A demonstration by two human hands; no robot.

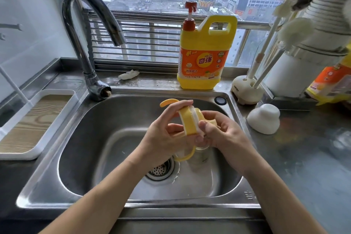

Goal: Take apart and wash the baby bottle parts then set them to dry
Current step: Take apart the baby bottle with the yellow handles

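Over the steel sink (79, 138) both hands hold the yellow bottle collar (189, 122), a ring with curved handles and a white inner part. My left hand (163, 131) grips it from the left with fingers curled over its top. My right hand (218, 131) pinches its right side with the thumb on the white edge. One yellow handle (168, 102) sticks up behind my left fingers; the other loops below. The clear bottle body (201, 155) lies in the basin under my hands. A white bottle cap (264, 118) sits mouth-down on the counter at the right.
A chrome tap (91, 30) arches over the basin's back left. A yellow dish soap jug (206, 53) stands behind the sink. Bottle brushes in a white holder (247, 89) stand at the back right. A white tray with a wooden base (28, 119) lies to the left. The drain strainer (161, 169) is in the basin.
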